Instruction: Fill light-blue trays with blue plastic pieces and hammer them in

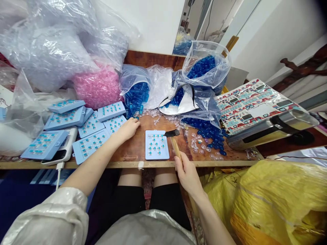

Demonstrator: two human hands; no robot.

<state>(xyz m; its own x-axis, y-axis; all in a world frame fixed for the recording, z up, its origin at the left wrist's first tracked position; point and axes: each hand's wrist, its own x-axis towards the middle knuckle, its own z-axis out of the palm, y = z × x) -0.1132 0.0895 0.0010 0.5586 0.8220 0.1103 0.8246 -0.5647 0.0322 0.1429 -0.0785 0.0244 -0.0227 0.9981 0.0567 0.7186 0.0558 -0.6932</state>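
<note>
My right hand [187, 173] is wrapped round the wooden handle of a hammer [176, 144]. Its black head is over the upper right edge of a light blue plastic tray [156, 157]. Small clear-and-blue pieces [154, 144] sit in rows on that tray, which lies flat near the table's front edge. To the left of the tray, my left hand [129, 129] rests low at the table with its fingers curled together. Its fingertips are beside loose blue plastic pieces [141, 109] spilling from a bag; whether they pinch one is too small to tell.
More filled blue trays [92, 144] are stacked at the left, beside a white device [67, 148] with a cable. Bags of pink pieces [98, 85] and blue pieces [201, 68] line the back. Clear rings [196, 141], a printed sheet [255, 105] and a yellow sack [276, 200] are at the right.
</note>
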